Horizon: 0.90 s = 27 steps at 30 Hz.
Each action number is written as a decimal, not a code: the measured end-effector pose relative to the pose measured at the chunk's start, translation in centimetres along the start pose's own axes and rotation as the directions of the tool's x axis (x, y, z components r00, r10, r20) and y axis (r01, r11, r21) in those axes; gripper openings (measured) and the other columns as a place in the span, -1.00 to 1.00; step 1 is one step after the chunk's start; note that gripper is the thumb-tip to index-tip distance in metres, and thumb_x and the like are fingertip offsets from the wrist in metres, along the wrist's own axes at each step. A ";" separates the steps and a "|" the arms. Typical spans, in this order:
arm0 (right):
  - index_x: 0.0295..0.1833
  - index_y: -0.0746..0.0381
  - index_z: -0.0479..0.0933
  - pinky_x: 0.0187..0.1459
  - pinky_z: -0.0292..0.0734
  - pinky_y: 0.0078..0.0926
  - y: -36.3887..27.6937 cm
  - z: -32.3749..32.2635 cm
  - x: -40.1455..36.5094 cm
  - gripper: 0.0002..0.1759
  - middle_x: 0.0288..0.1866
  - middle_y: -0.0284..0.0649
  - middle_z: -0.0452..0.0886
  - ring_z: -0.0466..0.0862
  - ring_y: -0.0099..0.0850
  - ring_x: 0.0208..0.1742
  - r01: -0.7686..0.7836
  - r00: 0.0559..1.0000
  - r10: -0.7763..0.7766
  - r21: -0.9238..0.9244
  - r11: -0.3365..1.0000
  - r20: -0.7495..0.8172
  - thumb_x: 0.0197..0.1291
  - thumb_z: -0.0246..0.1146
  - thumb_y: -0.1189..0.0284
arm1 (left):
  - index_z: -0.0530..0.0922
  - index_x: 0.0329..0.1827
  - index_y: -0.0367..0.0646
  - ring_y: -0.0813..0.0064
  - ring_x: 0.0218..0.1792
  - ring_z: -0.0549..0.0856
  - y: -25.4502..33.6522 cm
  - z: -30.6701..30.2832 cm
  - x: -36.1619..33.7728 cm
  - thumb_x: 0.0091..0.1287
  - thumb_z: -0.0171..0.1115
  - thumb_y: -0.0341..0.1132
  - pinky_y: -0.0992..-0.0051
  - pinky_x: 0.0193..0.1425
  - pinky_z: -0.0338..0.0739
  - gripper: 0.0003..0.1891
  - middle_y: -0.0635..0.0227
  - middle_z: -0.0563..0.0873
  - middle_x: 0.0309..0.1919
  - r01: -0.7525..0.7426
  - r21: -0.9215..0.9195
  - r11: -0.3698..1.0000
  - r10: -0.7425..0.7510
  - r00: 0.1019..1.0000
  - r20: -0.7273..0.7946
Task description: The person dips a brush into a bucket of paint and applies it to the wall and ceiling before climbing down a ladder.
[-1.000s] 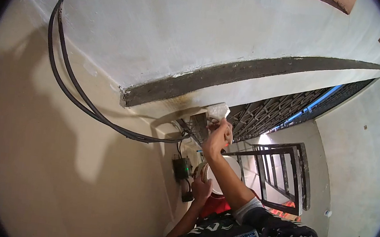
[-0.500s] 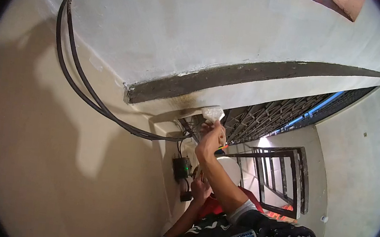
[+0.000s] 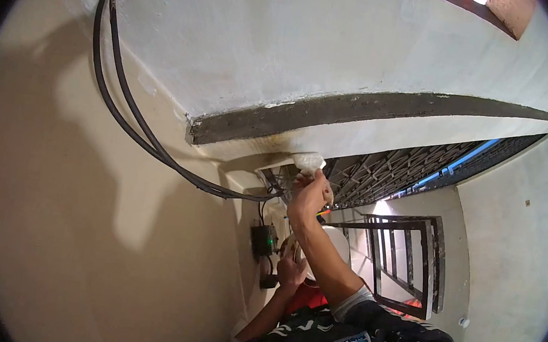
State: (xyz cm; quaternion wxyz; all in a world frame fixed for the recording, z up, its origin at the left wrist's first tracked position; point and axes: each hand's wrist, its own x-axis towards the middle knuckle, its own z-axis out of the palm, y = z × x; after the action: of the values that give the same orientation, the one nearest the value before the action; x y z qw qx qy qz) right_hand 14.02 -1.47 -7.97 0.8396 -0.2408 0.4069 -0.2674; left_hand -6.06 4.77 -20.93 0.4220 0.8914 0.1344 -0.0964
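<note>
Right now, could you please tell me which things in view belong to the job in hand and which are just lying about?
Likely in the job:
pale tool, in right hand
white round object, near left hand

Apparently not in use:
black cables
black box
dark metal frame

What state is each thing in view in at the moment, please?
Right hand: raised, closed on the flat tool
Flat tool: whitish, held up
Left hand: low, grip unclear
Black cables: slack, hanging in a curve
Green light: lit
Dark shirt: specked white
Grey band: uncoated-looking, rough-edged
</note>
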 end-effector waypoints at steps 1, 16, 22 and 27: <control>-0.09 0.20 0.49 -0.35 0.51 -0.46 -0.4 -0.9 -0.6 -0.80 -0.32 -0.27 0.63 0.61 -0.45 -0.43 0.007 0.999 -0.008 0.013 1.000 0.052 0.40 0.20 0.29 | 0.67 0.01 -0.22 -0.17 -0.15 0.71 0.8 -0.5 -0.2 0.14 0.34 -0.08 0.00 -0.01 0.59 -0.54 -0.18 0.72 -0.24 0.005 -0.001 1.000 -0.005 1.000 0.004; -0.02 0.27 0.51 -0.32 0.59 -0.44 -1.1 -2.8 -1.9 -0.74 -0.28 -0.19 0.67 0.69 -0.38 -0.35 0.045 0.991 -0.042 -0.023 0.999 0.126 0.42 0.17 0.28 | 0.65 -0.07 -0.29 -0.18 -0.18 0.71 2.3 -1.6 -0.4 0.12 0.33 -0.17 -0.01 -0.06 0.58 -0.60 -0.17 0.72 -0.29 -0.022 0.012 1.000 0.022 0.998 0.051; -0.15 0.23 0.52 -0.29 0.42 -0.57 1.7 -5.3 0.2 -0.78 -0.28 -0.31 0.57 0.51 -0.57 -0.33 0.199 0.978 -0.206 -0.330 0.923 0.014 0.39 0.20 0.28 | 0.65 -0.09 -0.30 -0.18 -0.16 0.71 3.5 -1.6 -0.2 0.12 0.32 -0.18 -0.01 -0.03 0.58 -0.61 -0.18 0.72 -0.28 -0.094 0.000 0.996 0.094 0.994 -0.047; -0.11 0.24 0.52 -0.23 0.53 -0.50 -0.6 -0.3 0.1 -0.80 -0.30 -0.27 0.60 0.58 -0.51 -0.37 0.018 0.999 -0.021 -0.075 0.997 -0.034 0.36 0.22 0.31 | 0.66 -0.12 -0.32 -0.16 -0.16 0.72 -3.1 2.5 1.0 0.09 0.33 -0.13 0.01 0.00 0.58 -0.58 -0.19 0.72 -0.27 -0.061 -0.143 0.988 0.059 0.998 -0.021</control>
State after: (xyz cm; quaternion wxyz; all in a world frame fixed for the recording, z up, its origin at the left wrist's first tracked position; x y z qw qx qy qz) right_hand 13.66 -1.98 -7.83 0.8201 -0.2713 0.4289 -0.2642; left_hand -6.21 4.87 -24.99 0.4866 0.8631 0.1176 -0.0664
